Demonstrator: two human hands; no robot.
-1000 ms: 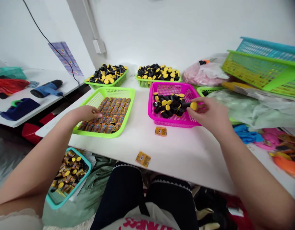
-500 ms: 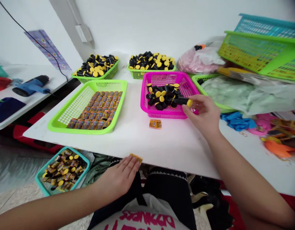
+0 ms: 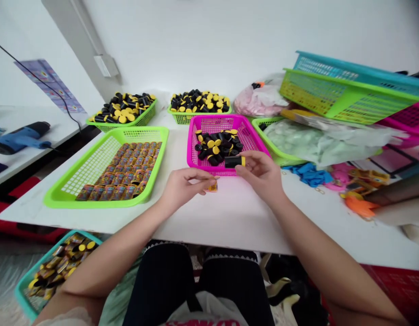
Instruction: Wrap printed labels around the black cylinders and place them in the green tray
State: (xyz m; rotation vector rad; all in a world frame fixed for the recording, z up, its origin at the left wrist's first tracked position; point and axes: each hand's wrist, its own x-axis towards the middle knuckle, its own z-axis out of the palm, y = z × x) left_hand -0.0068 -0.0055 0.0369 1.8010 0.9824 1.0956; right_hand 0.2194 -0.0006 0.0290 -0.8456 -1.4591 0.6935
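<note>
My right hand pinches a small black cylinder with a yellow cap by its capped end, over the front rim of a pink basket. More loose cylinders lie in that basket. To the left, my left hand is closed, thumb against fingers, on a small printed label seen nearly edge-on. Just beyond those fingertips another orange printed label lies on the white table, partly hidden by the hand. The cylinder and the held label are apart.
A green basket at left holds rows of label-wrapped cylinders. Two green baskets of black-and-yellow cylinders stand behind. Stacked baskets, plastic bags and coloured pieces fill the right. Below the table edge is a teal basket; a blue heat gun lies far left.
My left hand has risen from the table's front edge towards the pink basket, lifting the label. My right hand has drawn the cylinder left and nearer to me. The view has shifted.
</note>
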